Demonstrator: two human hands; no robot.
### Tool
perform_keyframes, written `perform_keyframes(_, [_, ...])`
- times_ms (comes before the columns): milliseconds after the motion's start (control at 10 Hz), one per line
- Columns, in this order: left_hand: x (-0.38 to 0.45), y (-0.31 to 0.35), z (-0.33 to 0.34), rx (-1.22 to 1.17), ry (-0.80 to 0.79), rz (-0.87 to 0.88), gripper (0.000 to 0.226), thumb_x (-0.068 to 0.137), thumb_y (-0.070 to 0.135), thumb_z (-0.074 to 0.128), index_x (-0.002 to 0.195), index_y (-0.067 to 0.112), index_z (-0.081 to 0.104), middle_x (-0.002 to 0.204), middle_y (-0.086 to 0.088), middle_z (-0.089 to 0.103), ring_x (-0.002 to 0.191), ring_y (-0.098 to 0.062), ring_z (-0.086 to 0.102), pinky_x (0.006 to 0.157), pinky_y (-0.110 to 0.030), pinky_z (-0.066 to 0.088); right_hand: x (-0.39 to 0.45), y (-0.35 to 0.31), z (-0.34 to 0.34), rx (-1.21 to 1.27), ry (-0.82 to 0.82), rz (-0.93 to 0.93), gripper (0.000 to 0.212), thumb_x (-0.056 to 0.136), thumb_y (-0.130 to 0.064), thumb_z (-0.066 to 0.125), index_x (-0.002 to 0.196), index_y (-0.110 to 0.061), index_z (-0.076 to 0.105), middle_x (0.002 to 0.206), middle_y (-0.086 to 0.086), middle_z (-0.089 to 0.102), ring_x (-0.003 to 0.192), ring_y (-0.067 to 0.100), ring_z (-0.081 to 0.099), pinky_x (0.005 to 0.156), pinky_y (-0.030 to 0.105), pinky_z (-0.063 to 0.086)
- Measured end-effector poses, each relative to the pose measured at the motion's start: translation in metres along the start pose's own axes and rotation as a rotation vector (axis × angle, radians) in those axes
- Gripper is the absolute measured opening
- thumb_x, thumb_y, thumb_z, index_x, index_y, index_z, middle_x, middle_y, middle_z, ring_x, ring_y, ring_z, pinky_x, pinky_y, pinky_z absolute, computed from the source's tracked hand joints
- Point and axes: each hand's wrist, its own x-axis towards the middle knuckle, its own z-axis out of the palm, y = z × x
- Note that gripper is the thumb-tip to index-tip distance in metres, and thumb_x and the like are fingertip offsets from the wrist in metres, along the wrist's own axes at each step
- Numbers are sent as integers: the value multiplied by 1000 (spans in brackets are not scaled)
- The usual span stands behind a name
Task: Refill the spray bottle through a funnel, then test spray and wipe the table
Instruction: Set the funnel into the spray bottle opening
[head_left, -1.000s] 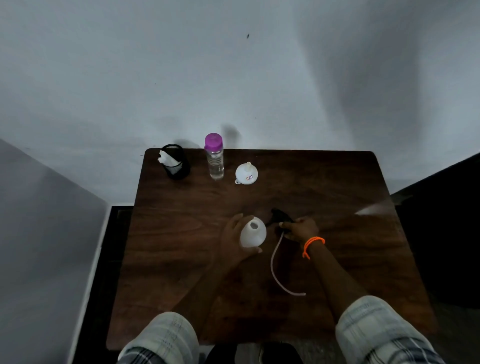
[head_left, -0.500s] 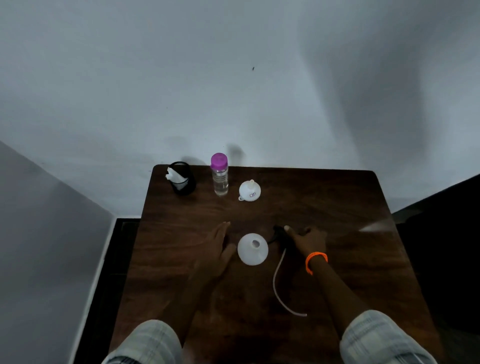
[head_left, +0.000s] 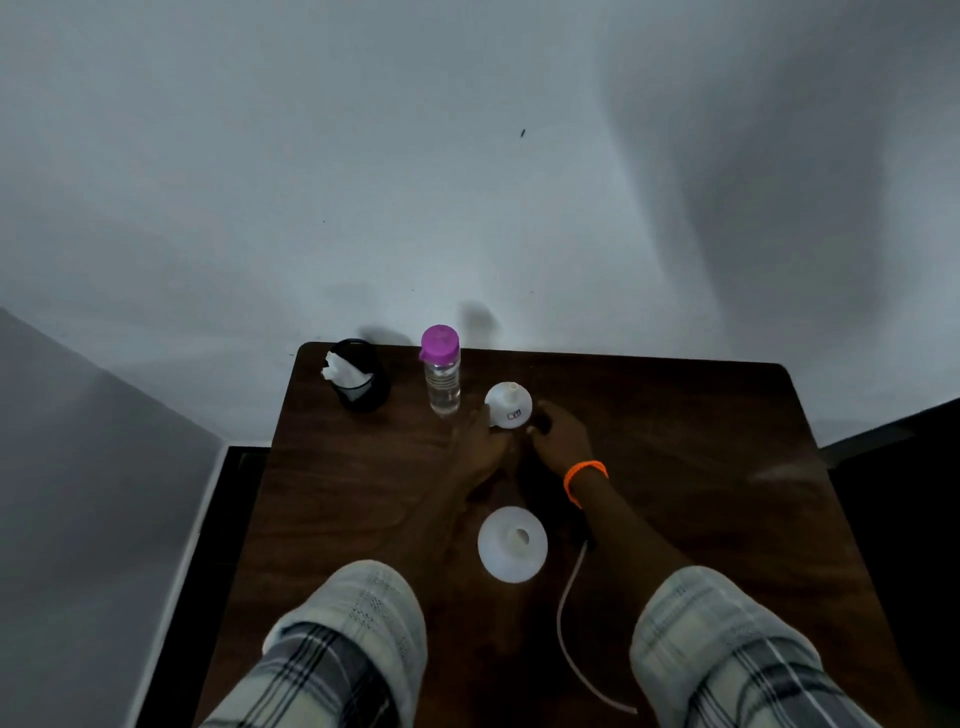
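Dark wood-grain table. White plastic funnel stands mouth-down, spout up, at the far centre. Left hand and right hand flank it, fingers touching or nearly touching its rim; grip cannot be confirmed in the dim light. The round, translucent white spray bottle, neck open, stands nearer, between the forearms. A thin white dip tube curves near right; its upper end is hidden.

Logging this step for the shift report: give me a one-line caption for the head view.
Both hands reach the upturned white plastic funnel at the dark wooden table's far side.
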Motion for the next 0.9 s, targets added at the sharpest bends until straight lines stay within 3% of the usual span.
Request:
perform_keyframes(100, [10,0,4,-23,43,-29,65,78,47,68,135,18,54,130,-7,60,122,-26,56,105,-38,45,18,3,7,-39,-87,-8,56,89,-19,62,143,-24,51,143,5,57,131,28,54,110,36,42])
perform_keyframes(200, [11,10,-1,-98,-2,-97,51,91,16,66,139,8,52,139,-14,56,129,-29,52,93,-17,39,27,7,13,-55,-177,6,68,90,-23,63,153,-29,37,154,7,44,138,30,46,116,41,37])
perform_keyframes(300, [12,15,-2,-234,-65,-177,44,96,2,57,140,0,50,140,-21,55,129,-33,53,62,-1,41,27,13,17,81,-152,39,68,85,-17,68,148,-31,45,150,7,50,131,31,53,109,47,45])
perform_keyframes(400, [5,22,-5,-311,-90,-213,41,98,2,53,138,-2,51,141,-22,55,129,-33,54,53,-5,45,21,16,14,275,-136,93,64,85,-2,63,142,-28,52,141,3,55,121,31,60,97,49,54])
perform_keyframes(500, [4,22,-3,-377,-15,-183,45,97,-3,53,142,-1,47,143,-20,53,132,-33,51,75,-9,44,10,14,4,434,-122,134,61,85,7,60,137,-27,55,135,0,56,117,28,60,85,45,60])
perform_keyframes(600, [6,4,3,-400,40,-148,37,98,1,55,135,0,55,136,-17,59,129,-32,54,89,-20,44,-6,16,-5,474,-87,108,60,85,6,61,135,-27,57,136,2,59,115,26,62,82,46,62])
perform_keyframes(700, [2,-2,5,-420,80,-90,29,93,8,64,119,17,68,113,0,71,115,-28,66,77,-16,53,-28,10,-17,461,-50,51,56,86,3,62,135,-25,58,137,0,60,117,23,62,82,41,62])
perform_keyframes(800, [8,-12,7,-459,76,-59,31,87,5,69,111,24,73,102,6,75,105,-25,71,77,-24,60,-47,0,-30,494,-6,8,54,88,2,63,136,-23,59,136,-1,60,118,19,62,83,36,61])
perform_keyframes(900, [-21,13,-12,-505,91,-20,32,83,-4,70,109,15,74,103,2,75,102,-23,72,88,-38,60,-63,-9,-45,500,7,-43,53,88,0,64,134,-24,59,134,-2,62,116,16,63,84,37,61])
